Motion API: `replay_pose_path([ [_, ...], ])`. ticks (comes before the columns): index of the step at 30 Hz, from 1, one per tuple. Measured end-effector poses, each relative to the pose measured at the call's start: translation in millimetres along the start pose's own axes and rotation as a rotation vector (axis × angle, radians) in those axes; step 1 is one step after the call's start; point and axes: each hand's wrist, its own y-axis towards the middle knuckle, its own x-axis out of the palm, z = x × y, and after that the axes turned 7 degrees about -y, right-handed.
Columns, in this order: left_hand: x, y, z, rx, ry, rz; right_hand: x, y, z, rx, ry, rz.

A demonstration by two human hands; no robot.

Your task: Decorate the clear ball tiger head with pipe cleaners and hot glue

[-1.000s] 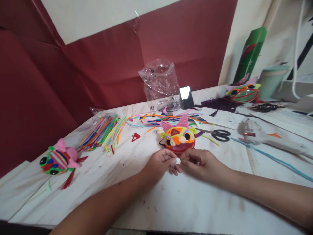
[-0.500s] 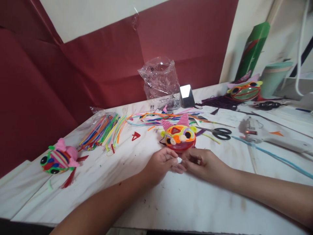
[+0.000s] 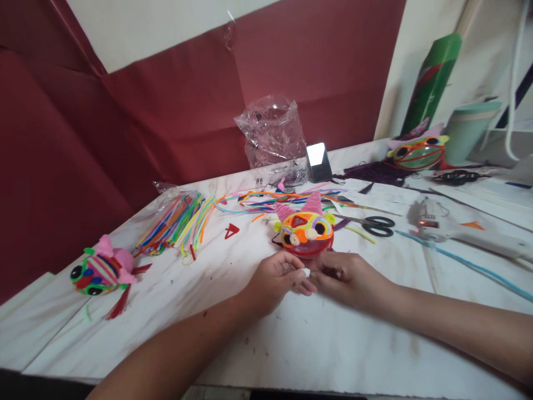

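Right now my left hand [image 3: 277, 280] and my right hand [image 3: 343, 278] meet fingertip to fingertip low over the white bench [image 3: 325, 344], and between them I pinch a small white scrap [image 3: 306, 272]; both sets of fingers are pressed together on it, the rest of each hand curled loosely. The scrap sits just in front of the bright pipe-cleaner mask [image 3: 305, 233], the one with pink ears and an orange face, which lies on the bench almost touching my knuckles. Behind that mask runs a scatter of loose coloured pipe cleaners [image 3: 266, 200], and to its left a bundle of them lies in a clear packet [image 3: 172, 222]. Just right of the mask lie black-handled scissors [image 3: 377, 226], and farther right a white glue gun [image 3: 433, 222] with a light blue strand [image 3: 466, 266] trailing past it. Far to the mask's left a second finished one [image 3: 100, 271], pink and green, rests near the bench edge. Behind the mask, against the red wall, stand a crumpled clear bag [image 3: 272, 133] and a phone [image 3: 318, 161].
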Motion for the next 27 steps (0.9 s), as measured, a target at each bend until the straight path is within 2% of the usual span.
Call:
replay_pose_path([
  [9,0.5,0.5,0.5,0.0,-0.044,-0.025,-0.8,-1.4,-5.6,-0.011,0.013,0.025],
  [15,-0.7,2.4,-2.5,0.022,-0.076,-0.043,4.9,-0.8,0.3,0.155,0.178,-0.002],
  [19,-2.5,2.6,-3.2,0.037,-0.021,-0.041,4.6,1.6,-0.4,0.245,0.305,0.032],
  [21,-5.9,2.3,-2.5,0.045,0.086,-0.012,2.3,4.0,-2.3,0.309,0.435,0.029],
  [23,-12.3,2.4,-2.4,0.121,0.318,0.072,0.1,6.4,-3.7,0.378,0.591,-0.006],
  [25,-20.6,3.2,-3.4,0.277,0.661,0.139,-1.2,8.3,-3.9,0.436,0.721,-0.047],
  [27,-27.3,4.3,-5.0,0.475,0.981,0.143,-1.7,9.3,-3.5,0.471,0.802,-0.067],
])
